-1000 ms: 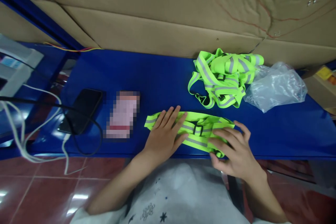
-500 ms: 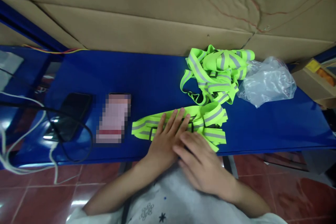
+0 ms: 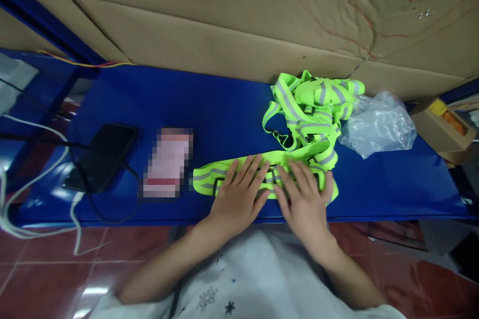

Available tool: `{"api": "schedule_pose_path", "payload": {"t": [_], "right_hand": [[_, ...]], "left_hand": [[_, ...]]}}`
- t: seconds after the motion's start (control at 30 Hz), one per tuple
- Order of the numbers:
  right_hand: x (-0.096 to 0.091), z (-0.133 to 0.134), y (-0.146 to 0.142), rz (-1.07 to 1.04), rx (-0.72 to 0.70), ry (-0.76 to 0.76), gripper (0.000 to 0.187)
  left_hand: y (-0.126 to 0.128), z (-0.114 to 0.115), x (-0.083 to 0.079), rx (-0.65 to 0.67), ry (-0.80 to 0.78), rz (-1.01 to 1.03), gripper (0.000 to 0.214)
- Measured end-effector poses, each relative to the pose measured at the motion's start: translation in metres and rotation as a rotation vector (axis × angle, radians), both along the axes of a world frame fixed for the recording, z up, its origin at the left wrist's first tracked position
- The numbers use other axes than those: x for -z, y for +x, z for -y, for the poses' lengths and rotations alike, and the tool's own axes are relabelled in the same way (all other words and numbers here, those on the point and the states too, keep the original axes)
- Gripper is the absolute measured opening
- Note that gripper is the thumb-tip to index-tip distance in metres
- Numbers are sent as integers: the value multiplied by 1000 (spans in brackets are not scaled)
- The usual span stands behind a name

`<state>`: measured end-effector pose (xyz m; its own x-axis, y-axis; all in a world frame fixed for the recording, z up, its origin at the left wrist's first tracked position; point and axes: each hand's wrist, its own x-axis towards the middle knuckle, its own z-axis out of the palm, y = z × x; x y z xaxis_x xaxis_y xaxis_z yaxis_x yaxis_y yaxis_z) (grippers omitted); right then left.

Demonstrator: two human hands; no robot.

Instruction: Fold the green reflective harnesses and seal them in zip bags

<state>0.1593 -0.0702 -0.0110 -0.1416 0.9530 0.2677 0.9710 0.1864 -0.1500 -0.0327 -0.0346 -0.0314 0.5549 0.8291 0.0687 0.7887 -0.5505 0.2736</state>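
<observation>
A folded neon-yellow reflective strap harness [image 3: 205, 178] with grey stripes and black buckles lies along the front of the blue table. My left hand [image 3: 239, 194] rests flat on its middle, fingers stretched out. Over its right part, my right hand [image 3: 305, 197] lies palm down with the fingers spread. Both hands press on the straps without gripping them, and they cover part of the buckles. Just behind sits a loose heap of similar reflective straps [image 3: 314, 104].
A crumpled clear plastic bag [image 3: 379, 127] lies right of the heap, with a cardboard box [image 3: 441, 129] beyond. To the left are a phone with a blurred screen [image 3: 168, 159] and a dark phone [image 3: 107, 154] with cables. Cardboard [image 3: 209, 45] lines the back.
My right hand has moved right, from beside my left hand onto the harness's right part, and its fingers have spread. The loose strap ends there are now folded in. My left hand stays flat.
</observation>
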Motion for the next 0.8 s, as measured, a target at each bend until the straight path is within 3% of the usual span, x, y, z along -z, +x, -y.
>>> {"api": "schedule_pose_path", "payload": {"t": [0.17,0.33,0.5,0.7,0.8], "right_hand": [[13,-2,49,7,212,73,46],[14,6,73,-5,281,124,46],[6,13,96,-138,221,261,42],[7,16,135,-211,397,366,34],[4,23,131,-206,419,544,33]], "left_hand": [[0,1,2,-16,12,52,62],[-6,1,2,21,19,56,61],[-16,-2,-1,54,48,21,61],[-26,-6,-1,38,62,-6,61],[-27,-7,-3,44,71,-12,60]]}}
